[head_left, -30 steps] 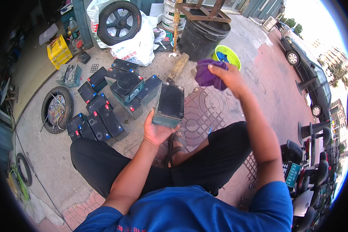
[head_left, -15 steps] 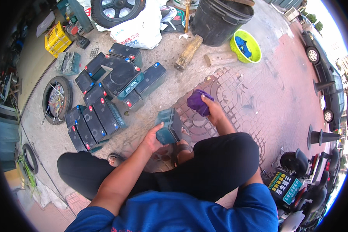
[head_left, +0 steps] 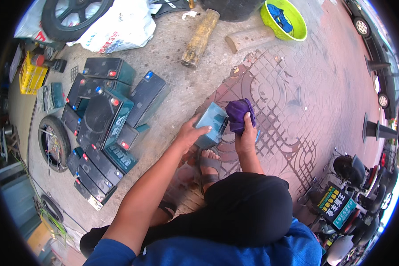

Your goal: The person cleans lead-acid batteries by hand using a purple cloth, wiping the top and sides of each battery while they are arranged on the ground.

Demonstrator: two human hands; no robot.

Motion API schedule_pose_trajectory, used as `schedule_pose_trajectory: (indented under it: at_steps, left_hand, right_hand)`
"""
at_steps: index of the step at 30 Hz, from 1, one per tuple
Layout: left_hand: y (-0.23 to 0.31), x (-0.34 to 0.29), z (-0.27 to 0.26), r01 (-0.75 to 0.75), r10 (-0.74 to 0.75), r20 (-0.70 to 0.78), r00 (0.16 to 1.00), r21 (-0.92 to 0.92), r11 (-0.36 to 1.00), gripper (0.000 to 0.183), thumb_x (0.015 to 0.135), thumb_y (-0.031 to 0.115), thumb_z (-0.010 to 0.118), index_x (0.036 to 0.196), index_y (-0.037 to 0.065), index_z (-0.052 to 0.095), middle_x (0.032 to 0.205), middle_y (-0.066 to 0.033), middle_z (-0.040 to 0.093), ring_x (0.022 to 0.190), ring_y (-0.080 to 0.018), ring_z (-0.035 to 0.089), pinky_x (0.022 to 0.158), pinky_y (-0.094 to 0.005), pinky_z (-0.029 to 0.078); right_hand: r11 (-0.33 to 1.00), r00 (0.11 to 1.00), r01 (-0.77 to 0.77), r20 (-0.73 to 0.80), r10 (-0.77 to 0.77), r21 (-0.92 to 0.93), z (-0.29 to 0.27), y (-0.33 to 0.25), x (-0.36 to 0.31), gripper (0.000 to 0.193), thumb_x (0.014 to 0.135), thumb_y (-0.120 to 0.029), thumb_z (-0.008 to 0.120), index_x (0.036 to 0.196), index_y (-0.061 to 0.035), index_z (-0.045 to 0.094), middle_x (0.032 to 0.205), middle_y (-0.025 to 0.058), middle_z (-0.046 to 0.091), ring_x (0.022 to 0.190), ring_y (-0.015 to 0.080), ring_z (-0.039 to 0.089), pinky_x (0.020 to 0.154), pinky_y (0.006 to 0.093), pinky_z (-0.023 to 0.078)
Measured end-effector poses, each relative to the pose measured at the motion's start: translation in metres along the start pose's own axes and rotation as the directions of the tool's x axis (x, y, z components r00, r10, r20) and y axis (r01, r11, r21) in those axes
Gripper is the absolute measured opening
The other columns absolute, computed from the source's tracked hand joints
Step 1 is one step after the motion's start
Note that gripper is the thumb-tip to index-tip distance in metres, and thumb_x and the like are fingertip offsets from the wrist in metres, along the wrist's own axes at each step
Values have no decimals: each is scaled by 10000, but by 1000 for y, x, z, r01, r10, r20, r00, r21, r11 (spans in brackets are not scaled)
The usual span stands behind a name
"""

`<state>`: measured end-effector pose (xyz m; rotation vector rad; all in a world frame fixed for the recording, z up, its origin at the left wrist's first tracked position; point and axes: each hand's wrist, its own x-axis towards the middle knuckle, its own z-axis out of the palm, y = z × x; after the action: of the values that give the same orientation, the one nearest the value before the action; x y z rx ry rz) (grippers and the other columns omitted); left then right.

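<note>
Just ahead of the person's sandalled foot (head_left: 209, 165), on the wet patterned paving (head_left: 297, 111), a teal battery (head_left: 212, 124) stands tilted, its long axis running from the foot away toward the upper right. The left hand (head_left: 189, 135) is clamped on its near left side, thumb over the top edge, steadying it. The right hand (head_left: 246, 137) lies just to the battery's right, fingers closed around a bunched purple cloth (head_left: 237, 114) that is pressed against the battery's right end. So the battery sits between the two hands, the left bearing it, the right working at its far end from the side.

Half a second ago the cloth was a little apart from the case, off to its right; now it touches it. A second ago the battery was held up off the ground and the cloth was raised high.

Further left, a heap of dark batteries (head_left: 104, 117) lies on the concrete, with a tyre (head_left: 53, 142) beside it. Well beyond are a wooden log (head_left: 201, 37), a white sack (head_left: 119, 22) and a green basin (head_left: 283, 18).
</note>
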<state>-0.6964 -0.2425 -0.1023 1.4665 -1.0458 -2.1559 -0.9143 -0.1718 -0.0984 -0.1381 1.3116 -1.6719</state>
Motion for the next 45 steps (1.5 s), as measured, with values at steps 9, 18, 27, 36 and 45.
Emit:
schedule_pose_trajectory:
  at_steps: [9,18,27,36,45]
  left_hand:
    - [-6,-5,29,-125,367,-280,887,620,775,910,1072,544,658,1623,-129,389,1599,-389,476,1512,-465,475,1268,-473,373]
    - [-97,2,-2,-174,534,-463,708,618,767,868,1153,492,486,1687,-123,187,1737,-381,244,1643,-545,167,1349,-559,166]
    - [-87,-74,-25,-267,439,-101,893,667,696,1094,922,281,803,1729,-39,138,1736,-343,299,1600,-463,368,1304,-463,337]
    - [-102,-76,-18,-125,422,-292,858,678,724,1265,732,229,992,1701,-53,230,1638,-328,475,1532,-404,491,1250,-459,419]
    - [-100,-70,-27,-79,325,-235,916,688,721,1272,768,289,966,1727,-13,185,1716,-317,373,1556,-453,441,1267,-458,405]
  right_hand:
    - [679,906,410,184,-381,-609,8,47,-14,471,1065,-220,744,1468,-17,608,1620,214,545,1569,365,445,1274,451,356]
    - [212,659,744,643,-391,-634,20,61,-47,549,829,-89,841,1350,-107,671,1549,191,584,1515,536,447,1257,625,371]
    - [118,474,880,841,-261,-460,13,66,-54,602,698,-52,838,1283,-120,714,1480,155,637,1457,440,540,1235,614,424]
    - [-29,538,774,681,-496,-633,22,35,6,477,725,40,788,1182,-82,722,1285,163,726,1266,403,666,1048,520,529]
    - [28,393,916,882,-260,-400,4,56,-12,528,729,-38,786,1249,-111,727,1375,143,696,1378,402,608,1136,531,496]
